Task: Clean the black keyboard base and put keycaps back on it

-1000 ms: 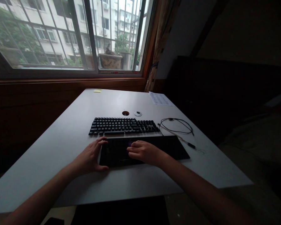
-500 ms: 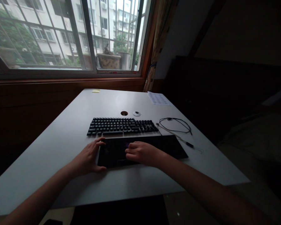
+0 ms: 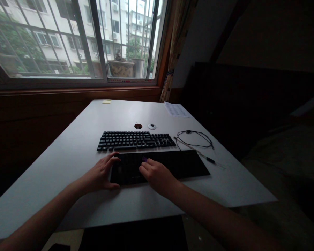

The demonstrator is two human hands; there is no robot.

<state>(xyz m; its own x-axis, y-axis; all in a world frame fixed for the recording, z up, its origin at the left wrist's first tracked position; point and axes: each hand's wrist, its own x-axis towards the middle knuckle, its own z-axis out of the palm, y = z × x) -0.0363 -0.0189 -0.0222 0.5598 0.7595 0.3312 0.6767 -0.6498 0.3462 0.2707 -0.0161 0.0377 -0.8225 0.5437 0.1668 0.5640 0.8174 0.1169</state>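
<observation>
A flat, dark rectangular panel (image 3: 180, 165), about as long as a keyboard, lies on the white table in front of me. My left hand (image 3: 103, 172) grips its left end, fingers over the far edge and thumb at the near edge. Over the panel's middle is my right hand (image 3: 157, 174), its fingers closed around a small purple piece (image 3: 144, 159). Only a bit of that piece shows past the fingertips, too dark to tell its kind. Just beyond the panel sits a black keyboard (image 3: 136, 140) with its keys in place.
To the right lie a looped black cable (image 3: 196, 131) and a thin tool with a dark grip (image 3: 210, 160). Farther back are a round cable hole (image 3: 138, 126), its white cover (image 3: 152, 126), a printed sheet (image 3: 176, 109) and a yellow note (image 3: 106, 101). The table's right edge (image 3: 251, 177) slopes toward me.
My right hand has shifted slightly and turned over the panel; more of the purple piece shows beyond its fingers. My left hand keeps its hold on the panel's left end.
</observation>
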